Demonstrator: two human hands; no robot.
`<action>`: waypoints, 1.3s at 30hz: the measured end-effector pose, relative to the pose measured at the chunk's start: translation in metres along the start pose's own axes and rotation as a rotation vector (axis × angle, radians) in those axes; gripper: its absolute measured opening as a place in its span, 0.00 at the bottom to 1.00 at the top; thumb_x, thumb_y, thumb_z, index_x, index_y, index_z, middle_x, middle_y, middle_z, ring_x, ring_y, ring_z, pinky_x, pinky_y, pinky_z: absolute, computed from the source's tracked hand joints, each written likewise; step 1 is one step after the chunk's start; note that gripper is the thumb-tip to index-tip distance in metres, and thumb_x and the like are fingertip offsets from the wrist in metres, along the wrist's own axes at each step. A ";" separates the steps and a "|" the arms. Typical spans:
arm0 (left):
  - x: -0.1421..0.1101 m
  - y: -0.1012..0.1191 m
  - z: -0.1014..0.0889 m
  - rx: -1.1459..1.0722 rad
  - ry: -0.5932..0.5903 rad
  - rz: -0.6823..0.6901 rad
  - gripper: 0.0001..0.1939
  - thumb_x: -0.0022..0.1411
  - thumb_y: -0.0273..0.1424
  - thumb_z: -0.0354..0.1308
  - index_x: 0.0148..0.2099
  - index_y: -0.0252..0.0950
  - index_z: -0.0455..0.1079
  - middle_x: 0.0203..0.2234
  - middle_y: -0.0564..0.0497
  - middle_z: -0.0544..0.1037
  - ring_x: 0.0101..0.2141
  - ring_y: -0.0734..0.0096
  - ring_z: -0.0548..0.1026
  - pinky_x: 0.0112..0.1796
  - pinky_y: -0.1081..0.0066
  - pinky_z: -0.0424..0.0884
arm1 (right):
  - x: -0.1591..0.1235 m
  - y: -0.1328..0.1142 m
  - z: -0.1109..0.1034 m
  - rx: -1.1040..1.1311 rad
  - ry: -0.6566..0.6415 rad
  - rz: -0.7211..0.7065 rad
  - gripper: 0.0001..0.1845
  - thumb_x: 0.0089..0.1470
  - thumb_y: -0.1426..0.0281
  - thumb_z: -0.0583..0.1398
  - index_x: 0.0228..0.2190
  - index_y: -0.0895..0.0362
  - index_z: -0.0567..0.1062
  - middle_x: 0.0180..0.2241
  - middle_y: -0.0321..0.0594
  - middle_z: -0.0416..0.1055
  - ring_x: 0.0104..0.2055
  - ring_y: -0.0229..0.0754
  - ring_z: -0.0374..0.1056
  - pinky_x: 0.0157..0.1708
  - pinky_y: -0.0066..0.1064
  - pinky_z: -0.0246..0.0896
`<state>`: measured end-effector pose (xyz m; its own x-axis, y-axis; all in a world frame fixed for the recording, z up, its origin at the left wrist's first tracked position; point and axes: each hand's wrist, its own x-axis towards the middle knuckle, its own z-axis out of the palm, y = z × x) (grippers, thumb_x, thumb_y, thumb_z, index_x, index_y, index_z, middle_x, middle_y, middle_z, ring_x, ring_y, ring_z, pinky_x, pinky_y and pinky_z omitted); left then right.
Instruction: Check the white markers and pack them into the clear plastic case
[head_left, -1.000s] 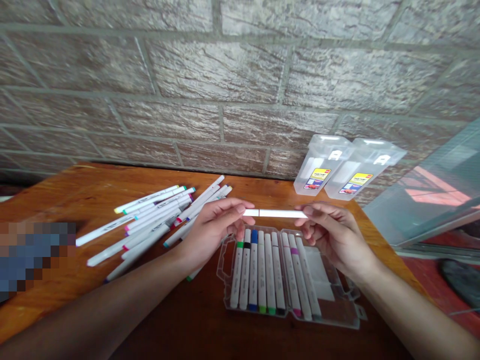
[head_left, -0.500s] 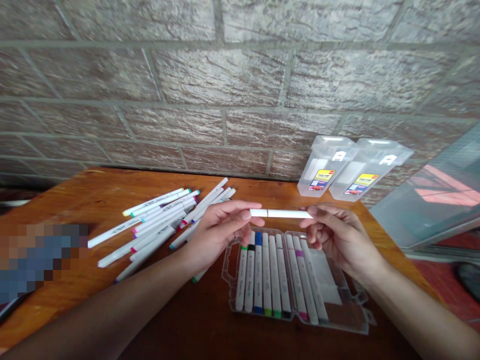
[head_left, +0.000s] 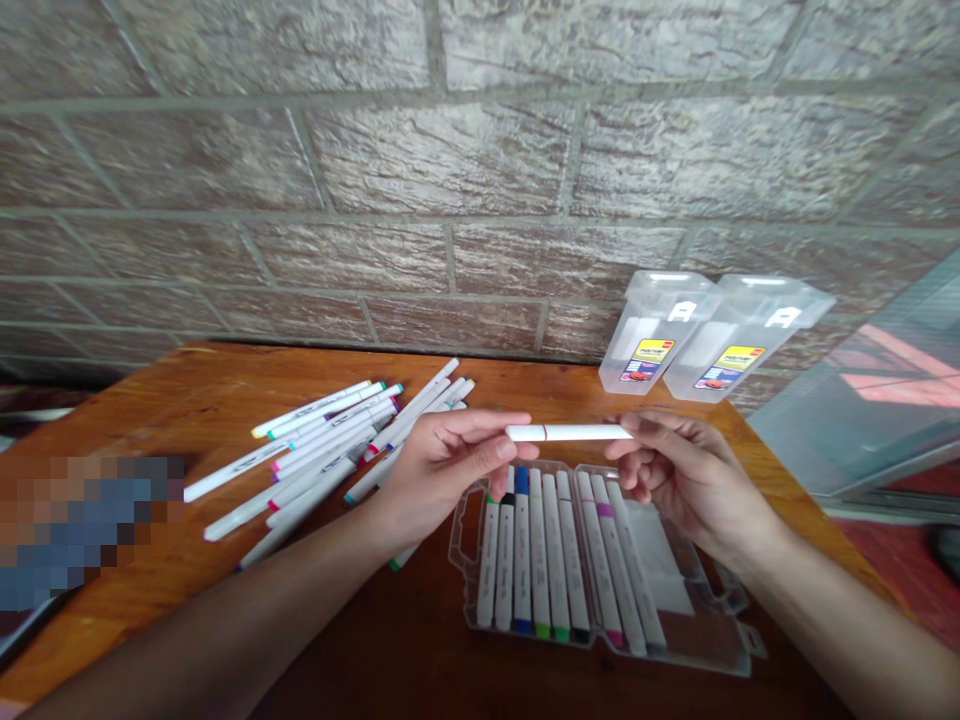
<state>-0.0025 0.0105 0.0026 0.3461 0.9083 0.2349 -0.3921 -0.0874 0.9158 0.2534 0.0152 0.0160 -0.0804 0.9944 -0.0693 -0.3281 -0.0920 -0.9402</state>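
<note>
A white marker [head_left: 570, 433] is held level above the table, one end pinched by my left hand [head_left: 442, 470] and the other end by my right hand [head_left: 679, 475]. Both hands have their fingers closed on it. Directly beneath lies an open clear plastic case [head_left: 720, 640] with several white markers with coloured ends lined up side by side in it. The right part of the case holds a white insert.
A loose pile of several white markers [head_left: 330, 445] lies on the wooden table [head_left: 187, 400] to the left. Two clear plastic boxes [head_left: 705, 335] with yellow labels stand at the back right against the brick wall. A glass pane is at the right. A blurred patch covers the left edge.
Both hands and the marker have stayed together; the view has shifted slightly so everything sits a little further right and lower.
</note>
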 end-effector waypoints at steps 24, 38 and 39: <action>0.000 0.003 0.006 0.111 0.155 -0.118 0.12 0.62 0.35 0.70 0.44 0.33 0.84 0.32 0.45 0.86 0.22 0.76 0.74 0.27 0.73 0.72 | -0.006 0.001 0.004 -0.113 0.058 -0.176 0.15 0.47 0.60 0.76 0.31 0.57 0.86 0.24 0.42 0.80 0.18 0.34 0.68 0.16 0.24 0.64; 0.001 0.002 0.004 0.247 0.135 -0.100 0.10 0.59 0.34 0.72 0.40 0.33 0.82 0.23 0.51 0.80 0.22 0.75 0.74 0.26 0.74 0.69 | -0.007 0.004 0.000 -0.186 -0.003 -0.194 0.13 0.52 0.59 0.74 0.31 0.56 0.86 0.23 0.40 0.79 0.19 0.35 0.69 0.17 0.24 0.64; 0.002 0.003 0.004 0.246 0.136 -0.101 0.10 0.59 0.34 0.72 0.39 0.33 0.82 0.24 0.51 0.80 0.22 0.76 0.73 0.26 0.74 0.69 | -0.008 0.004 0.000 -0.197 -0.011 -0.199 0.13 0.52 0.59 0.74 0.31 0.56 0.86 0.23 0.40 0.79 0.19 0.35 0.69 0.17 0.23 0.64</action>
<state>0.0008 0.0099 0.0067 0.2486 0.9625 0.1084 -0.1372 -0.0758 0.9876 0.2525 0.0072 0.0131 -0.0428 0.9911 0.1260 -0.1489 0.1183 -0.9817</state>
